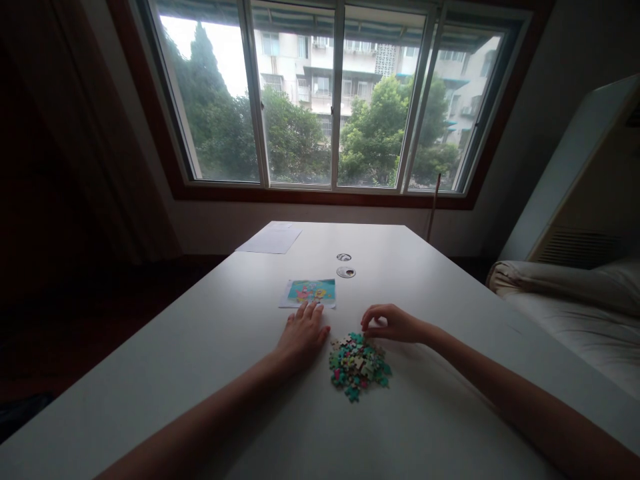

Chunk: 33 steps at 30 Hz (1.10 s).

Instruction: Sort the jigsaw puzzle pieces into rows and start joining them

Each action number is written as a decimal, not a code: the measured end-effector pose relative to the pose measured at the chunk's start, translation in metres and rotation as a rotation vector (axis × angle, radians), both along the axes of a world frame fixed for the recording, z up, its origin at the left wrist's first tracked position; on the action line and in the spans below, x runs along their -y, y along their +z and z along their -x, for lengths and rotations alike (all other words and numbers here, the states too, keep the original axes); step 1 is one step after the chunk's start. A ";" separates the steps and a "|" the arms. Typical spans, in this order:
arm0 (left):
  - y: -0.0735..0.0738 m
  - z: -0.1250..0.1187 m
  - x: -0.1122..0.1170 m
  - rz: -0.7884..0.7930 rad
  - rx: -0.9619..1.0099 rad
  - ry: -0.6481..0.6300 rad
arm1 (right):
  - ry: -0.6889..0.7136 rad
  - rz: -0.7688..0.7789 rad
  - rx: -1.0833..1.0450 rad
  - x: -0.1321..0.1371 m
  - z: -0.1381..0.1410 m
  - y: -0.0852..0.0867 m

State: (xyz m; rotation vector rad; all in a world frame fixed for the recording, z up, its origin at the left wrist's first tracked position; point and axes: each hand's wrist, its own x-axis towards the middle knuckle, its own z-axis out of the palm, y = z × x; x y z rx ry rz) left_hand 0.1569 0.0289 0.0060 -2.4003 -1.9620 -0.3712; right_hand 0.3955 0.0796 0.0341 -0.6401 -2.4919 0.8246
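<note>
A pile of small colourful jigsaw pieces [357, 365] lies on the white table [200, 360] in front of me. My left hand [303, 332] lies flat on the table just left of the pile, fingers stretched out, fingertips touching the lower edge of a colourful picture card [310, 292]. My right hand [393, 323] hovers at the far edge of the pile, fingers curled in a pinch; what they hold, if anything, is too small to see.
A white sheet of paper [270, 239] lies at the far left of the table. Two small round objects [345, 271] sit beyond the card. A bed with a pillow [560, 280] stands on the right, under a large window [330, 93].
</note>
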 end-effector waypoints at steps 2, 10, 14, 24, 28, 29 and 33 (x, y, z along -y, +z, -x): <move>0.003 -0.001 -0.001 -0.026 0.051 -0.062 | -0.031 0.046 0.004 -0.001 -0.002 0.000; 0.016 -0.022 -0.016 0.033 0.505 -0.458 | -0.225 -0.112 -0.267 0.002 0.006 -0.009; 0.014 -0.029 -0.026 0.134 0.730 -0.480 | -0.273 -0.176 -0.348 0.006 0.010 -0.014; 0.007 -0.028 -0.030 0.207 0.868 -0.411 | -0.327 -0.267 -0.436 0.008 0.010 -0.019; 0.006 -0.028 -0.030 0.173 0.890 -0.408 | -0.340 -0.316 -0.431 0.010 0.012 -0.022; 0.006 -0.029 -0.030 0.164 0.894 -0.408 | -0.344 -0.323 -0.431 0.010 0.012 -0.022; 0.003 -0.029 -0.031 0.106 0.909 -0.399 | -0.359 -0.311 -0.429 0.012 0.012 -0.024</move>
